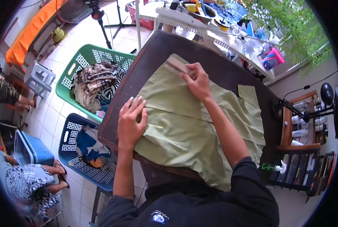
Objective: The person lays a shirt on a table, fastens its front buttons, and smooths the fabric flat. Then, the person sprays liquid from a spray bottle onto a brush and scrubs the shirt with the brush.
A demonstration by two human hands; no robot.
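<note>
A light green cloth garment lies spread and creased on a dark brown table, and its lower part hangs over the near edge. My right hand is closed on a flat brownish block, pressed against the far corner of the garment. The block's underside is hidden, so I cannot tell if it has bristles. With fingers apart, my left hand rests flat on the garment's left edge and holds nothing.
Left of the table stand a green basket and a dark blue basket, both with clothes inside. A white shelf borders the far side. On the right are a black lamp and a spray bottle. Two people sit at far left.
</note>
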